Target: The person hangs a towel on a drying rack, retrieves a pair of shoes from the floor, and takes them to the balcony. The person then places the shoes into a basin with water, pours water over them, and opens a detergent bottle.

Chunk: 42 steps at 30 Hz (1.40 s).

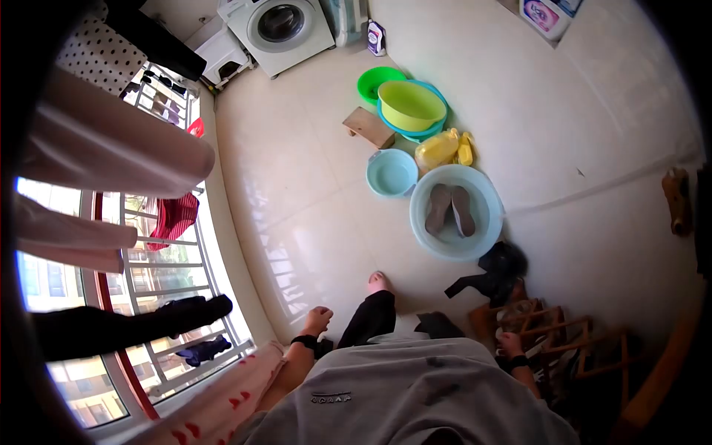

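Note:
My left hand (317, 320) hangs low beside my left leg, its fingers curled in, with nothing visible in it. On the other side, my right hand (509, 345) is lowered near the wooden rack (552, 326), with its fingers bent; whether it holds anything is too small to tell. Ahead of me on the floor stands a pale blue basin (421, 230) with a pair of grey-brown shoes (450, 210) lying inside. A smaller light blue basin (392, 173) sits beyond it, beside yellow bags (438, 150).
A wooden stool (368, 127), a yellow-green basin (412, 106) and a green basin (380, 85) stand farther off. A washing machine (285, 28) is at the back. Clothes (119, 141) hang by the window on the left. A black bag (503, 263) lies near the rack.

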Each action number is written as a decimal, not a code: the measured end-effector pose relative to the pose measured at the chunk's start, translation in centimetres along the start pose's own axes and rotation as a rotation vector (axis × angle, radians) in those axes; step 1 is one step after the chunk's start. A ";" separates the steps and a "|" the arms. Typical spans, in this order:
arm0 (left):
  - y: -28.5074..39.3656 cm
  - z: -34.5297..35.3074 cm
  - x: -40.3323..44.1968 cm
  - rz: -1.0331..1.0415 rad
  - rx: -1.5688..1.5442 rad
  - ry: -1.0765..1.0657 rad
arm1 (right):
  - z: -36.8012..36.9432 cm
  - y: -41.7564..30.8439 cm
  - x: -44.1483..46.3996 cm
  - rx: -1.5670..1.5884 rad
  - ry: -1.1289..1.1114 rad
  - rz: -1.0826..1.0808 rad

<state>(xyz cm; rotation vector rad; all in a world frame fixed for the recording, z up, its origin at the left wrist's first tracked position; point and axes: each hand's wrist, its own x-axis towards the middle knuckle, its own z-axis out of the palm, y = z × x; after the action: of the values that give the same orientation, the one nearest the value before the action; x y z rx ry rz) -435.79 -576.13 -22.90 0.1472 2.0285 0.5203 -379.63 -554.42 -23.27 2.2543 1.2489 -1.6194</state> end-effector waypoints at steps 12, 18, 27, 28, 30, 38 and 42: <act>10.4 -9.4 11.1 -0.214 -0.199 0.094 | 10.9 -21.5 2.5 -0.064 -0.073 -0.339; 16.6 -8.6 16.4 -0.064 0.116 -0.088 | 14.5 -23.5 12.4 -0.197 -0.070 -0.310; 25.4 -7.4 23.8 0.393 0.604 -0.065 | 18.8 -43.3 18.1 0.107 -0.218 -0.179; 25.6 -7.3 24.5 0.420 0.607 -0.089 | 19.5 -46.2 18.3 0.112 -0.204 -0.183; 25.4 -7.0 26.3 0.501 0.659 -0.154 | 21.2 -51.3 19.3 0.485 -0.297 -0.095; 27.8 -10.8 34.1 0.667 0.968 -0.409 | 28.2 -66.8 32.7 1.065 -0.151 0.056; 27.9 -14.4 36.3 0.707 0.908 -0.558 | 30.9 -71.3 38.7 1.250 0.078 0.181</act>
<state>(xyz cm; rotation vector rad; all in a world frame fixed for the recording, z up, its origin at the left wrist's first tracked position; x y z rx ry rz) -469.35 -543.84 -34.54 1.4187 1.4713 -0.0820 -445.81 -501.69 -42.66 2.8303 -0.1698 -2.6536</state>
